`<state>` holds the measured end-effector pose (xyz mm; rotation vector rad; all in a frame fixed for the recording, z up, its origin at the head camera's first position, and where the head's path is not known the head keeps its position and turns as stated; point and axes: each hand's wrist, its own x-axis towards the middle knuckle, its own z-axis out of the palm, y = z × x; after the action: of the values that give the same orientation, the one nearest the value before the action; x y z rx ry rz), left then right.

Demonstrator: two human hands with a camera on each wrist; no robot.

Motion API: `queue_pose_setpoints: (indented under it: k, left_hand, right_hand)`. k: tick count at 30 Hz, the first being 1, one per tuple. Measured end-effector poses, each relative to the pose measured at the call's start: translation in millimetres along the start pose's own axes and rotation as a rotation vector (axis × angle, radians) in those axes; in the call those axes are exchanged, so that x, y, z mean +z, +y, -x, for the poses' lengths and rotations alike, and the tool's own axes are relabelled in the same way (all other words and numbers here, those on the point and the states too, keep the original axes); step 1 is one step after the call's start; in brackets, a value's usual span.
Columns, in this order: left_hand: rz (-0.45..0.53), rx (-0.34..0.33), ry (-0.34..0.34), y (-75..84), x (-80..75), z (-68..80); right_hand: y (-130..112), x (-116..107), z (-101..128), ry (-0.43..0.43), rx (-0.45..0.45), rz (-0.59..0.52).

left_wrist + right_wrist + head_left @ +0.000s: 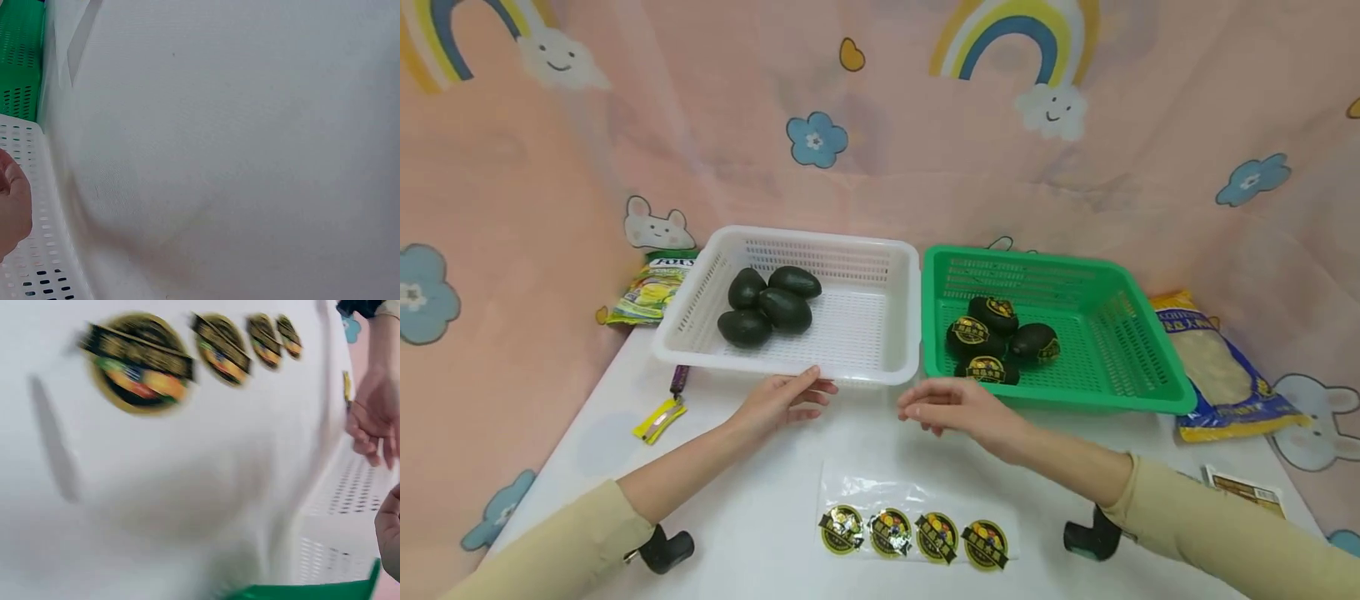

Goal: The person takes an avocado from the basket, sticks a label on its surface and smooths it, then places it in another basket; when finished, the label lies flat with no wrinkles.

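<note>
Left hand: empty, fingers loosely bent, at front rim of white perforated plastic basket; contact cannot be told. Right hand: empty, fingers loosely curled, near green perforated plastic basket. White basket: four dark-green oval avocados; green basket: four stickered avocados

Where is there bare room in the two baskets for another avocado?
In the white basket, the floor right of the four plain avocados is bare. In the green basket, it is bare between the stickered avocados and the right wall. Both baskets' left sides are crowded.
</note>
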<state>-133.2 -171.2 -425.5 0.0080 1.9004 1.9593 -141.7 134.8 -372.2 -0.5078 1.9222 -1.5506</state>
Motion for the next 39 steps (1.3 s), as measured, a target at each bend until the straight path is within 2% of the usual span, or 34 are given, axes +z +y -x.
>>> queue_pose_setpoints:
  k: [3, 6, 9, 12, 17, 23, 27, 31, 36, 39]
  left_hand:
    - [-0.007, 0.006, -0.018, -0.1, 0.8, -0.6]
    - [-0.009, 0.011, -0.023, -0.1, 0.8, -0.4]
    - [0.0, 0.01, -0.025, 1.0, 0.5, -0.2]
    - [-0.005, 0.001, -0.024, 1.6, 0.1, -0.4]
    - [-0.015, -0.01, -0.03, 1.9, 1.2, 0.1]
    - [-0.023, -0.011, -0.044, 0.6, 1.5, -0.5]
    - [-0.023, -0.007, -0.042, -0.7, 1.5, -0.3]
    - [-0.023, -0.01, -0.044, -1.1, 1.5, 0.0]
    - [-0.03, -0.009, -0.045, -1.6, 0.7, -1.0]
    - [-0.035, -0.009, -0.045, -1.6, -0.5, -1.6]
  right_hand:
    - [-45, -3, -32, -0.133, -0.082, 0.152]
    - [-89, -10, -70, -0.225, -0.138, 0.266]
    - [-120, -17, -110, -0.271, -0.191, 0.336]
    - [-133, -23, -150, -0.262, -0.207, 0.374]
    - [-122, -26, -205, -0.202, -0.158, 0.471]
    - [-90, -15, -244, -0.246, -0.109, 0.642]
    - [-75, -1, -256, -0.3, -0.095, 0.734]
    - [-65, 11, -261, -0.313, -0.045, 0.826]
    - [-57, 19, -262, -0.332, 0.025, 0.795]
    - [-56, 18, -260, -0.35, 0.009, 0.735]
